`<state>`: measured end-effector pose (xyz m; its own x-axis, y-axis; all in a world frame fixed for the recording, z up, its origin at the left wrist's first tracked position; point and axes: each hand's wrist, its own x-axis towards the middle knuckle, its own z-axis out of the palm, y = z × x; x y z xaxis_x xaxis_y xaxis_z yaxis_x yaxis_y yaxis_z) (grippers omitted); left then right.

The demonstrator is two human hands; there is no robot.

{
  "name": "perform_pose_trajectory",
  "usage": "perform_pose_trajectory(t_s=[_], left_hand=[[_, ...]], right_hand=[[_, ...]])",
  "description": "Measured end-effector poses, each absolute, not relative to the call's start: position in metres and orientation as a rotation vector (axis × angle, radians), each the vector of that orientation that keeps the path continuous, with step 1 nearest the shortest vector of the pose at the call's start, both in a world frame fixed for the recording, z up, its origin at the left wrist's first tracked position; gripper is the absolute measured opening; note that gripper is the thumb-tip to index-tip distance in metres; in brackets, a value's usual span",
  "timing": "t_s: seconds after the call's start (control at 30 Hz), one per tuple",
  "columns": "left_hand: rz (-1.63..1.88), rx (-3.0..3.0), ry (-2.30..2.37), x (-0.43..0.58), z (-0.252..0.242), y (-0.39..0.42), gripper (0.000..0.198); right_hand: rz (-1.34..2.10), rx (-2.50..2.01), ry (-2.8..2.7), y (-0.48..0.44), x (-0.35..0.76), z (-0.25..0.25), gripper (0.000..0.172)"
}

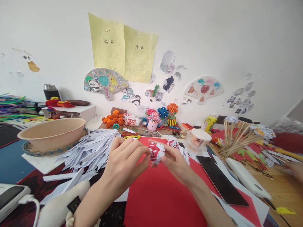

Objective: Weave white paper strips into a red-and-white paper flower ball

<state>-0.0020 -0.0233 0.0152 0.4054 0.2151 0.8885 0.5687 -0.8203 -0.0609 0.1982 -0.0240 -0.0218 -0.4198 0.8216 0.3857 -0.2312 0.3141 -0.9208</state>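
A red and white folded paper flower (157, 152) is held up in front of me, above a stack of red paper (163, 195). My right hand (176, 162) grips it from the right, thumb in front and fingers behind. At its left edge, my left hand (129, 156) pinches the folds between thumb and forefinger. Its other fingers are curled. Just behind my right fingers is a second red and white paper flower (173, 143). Part of it is hidden by that hand.
White paper strips (91, 149) pile up left, beside an oval basin (52, 130). A black phone (221, 179) and a white power bank (247, 178) lie right. Wooden sticks (236, 138) stand beyond. Another person's hand (295, 168) shows at the right edge. Small flower pots (152, 125) line the back.
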Motion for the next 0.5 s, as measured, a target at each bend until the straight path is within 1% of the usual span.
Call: perform_pose_trajectory(t_s=[0.07, 0.13, 0.27, 0.37, 0.5], left_hand=[[-1.359, -2.262, -0.669, -0.0014, 0.0143, -0.0230, 0.017], [-1.351, -2.248, -0.659, -0.0020, 0.0145, -0.0228, 0.016], [-1.371, -2.334, -0.646, -0.0059, 0.0170, -0.0241, 0.011], [-1.370, -2.396, -0.640, -0.0077, 0.0187, -0.0261, 0.017], [-1.387, -2.422, -0.640, -0.0072, 0.0188, -0.0272, 0.019]], right_hand=[[1.314, -0.576, -1.562, -0.0225, 0.1983, -0.0239, 0.055], [1.320, -0.589, -1.543, -0.0217, 0.1983, -0.0254, 0.059], [1.293, -0.588, -1.488, -0.0222, 0.1979, -0.0245, 0.054], [1.278, -0.594, -1.462, -0.0231, 0.1977, -0.0231, 0.053], [1.270, -0.594, -1.468, -0.0237, 0.1977, -0.0231, 0.051]])
